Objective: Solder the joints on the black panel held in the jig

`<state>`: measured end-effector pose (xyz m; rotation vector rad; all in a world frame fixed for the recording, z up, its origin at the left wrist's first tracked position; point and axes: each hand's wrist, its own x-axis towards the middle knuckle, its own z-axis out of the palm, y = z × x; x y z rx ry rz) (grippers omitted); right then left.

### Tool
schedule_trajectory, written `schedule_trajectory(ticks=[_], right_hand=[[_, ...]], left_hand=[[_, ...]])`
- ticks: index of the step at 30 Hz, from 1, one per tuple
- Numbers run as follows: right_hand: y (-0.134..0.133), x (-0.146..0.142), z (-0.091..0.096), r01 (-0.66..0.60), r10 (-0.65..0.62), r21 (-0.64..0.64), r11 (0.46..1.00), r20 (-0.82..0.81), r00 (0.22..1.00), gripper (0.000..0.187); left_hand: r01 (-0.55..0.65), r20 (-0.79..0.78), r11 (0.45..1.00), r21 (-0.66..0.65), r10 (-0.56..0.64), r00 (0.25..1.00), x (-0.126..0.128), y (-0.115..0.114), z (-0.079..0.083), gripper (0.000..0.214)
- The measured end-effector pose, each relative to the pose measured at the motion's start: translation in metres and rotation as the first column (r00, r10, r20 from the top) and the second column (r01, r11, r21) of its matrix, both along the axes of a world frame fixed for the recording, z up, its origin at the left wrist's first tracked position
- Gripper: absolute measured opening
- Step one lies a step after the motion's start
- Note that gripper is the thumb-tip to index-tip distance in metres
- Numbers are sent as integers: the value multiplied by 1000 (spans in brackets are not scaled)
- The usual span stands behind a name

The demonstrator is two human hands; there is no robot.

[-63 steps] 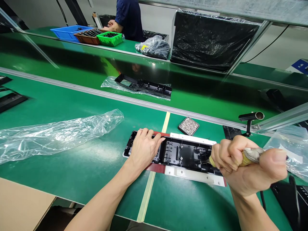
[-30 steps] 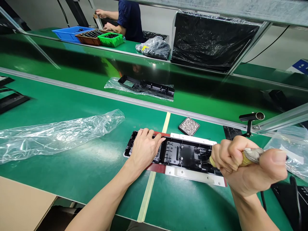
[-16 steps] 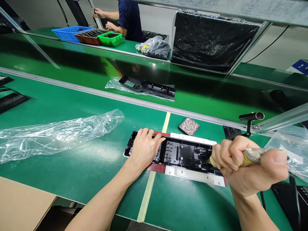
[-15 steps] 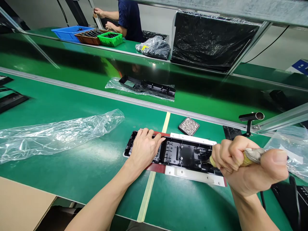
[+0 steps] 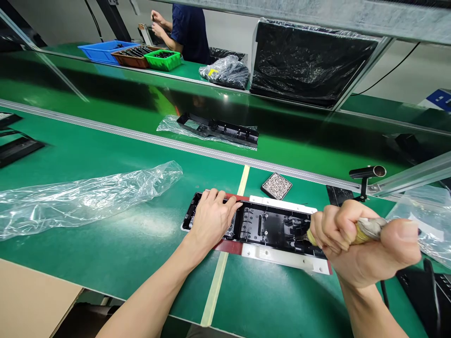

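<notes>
A long black plastic housing (image 5: 273, 227), its ribbed inside facing up, lies in a red and white fixture (image 5: 273, 256) on the green bench. My left hand (image 5: 213, 216) is laid over the left part of this housing, fingers bent across its far rim and pressed down on it. My right hand (image 5: 362, 244) is wrapped round the yellowish, tape-covered handle of a screwdriver (image 5: 362, 231). The tool's tip points down into the right part of the housing; exactly what it touches is too small to tell. Behind the fixture sits a small black tray of screws (image 5: 277, 186).
A clear plastic bag (image 5: 88, 199) lies at left. Another black housing (image 5: 218, 130) rests on plastic beyond the metal rail (image 5: 141, 139). At right are a tube holder (image 5: 366, 172) and plastic bags (image 5: 423, 220). A co-worker (image 5: 188, 33) stands behind coloured bins (image 5: 164, 60).
My hands, the screwdriver and the housing stay practically in place. Across the bench, the co-worker's hands have moved to the right, away from the upright piece. The view has shifted very slightly.
</notes>
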<state>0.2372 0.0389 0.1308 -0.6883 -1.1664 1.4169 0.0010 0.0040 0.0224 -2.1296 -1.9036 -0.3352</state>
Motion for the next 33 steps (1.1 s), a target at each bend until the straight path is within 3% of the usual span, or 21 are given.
schedule_trajectory(ticks=[16, 33], right_hand=[[2, 0, -1, -8, 8, -2, 1000, -6, 1000, 60], [6, 11, -4, -125, 124, 41, 991, 21, 992, 57]], left_hand=[[2, 20, 1000, 5, -2, 1000, -1, 0, -1, 35], [2, 31, 1000, -6, -2, 1000, -1, 1, -3, 36]])
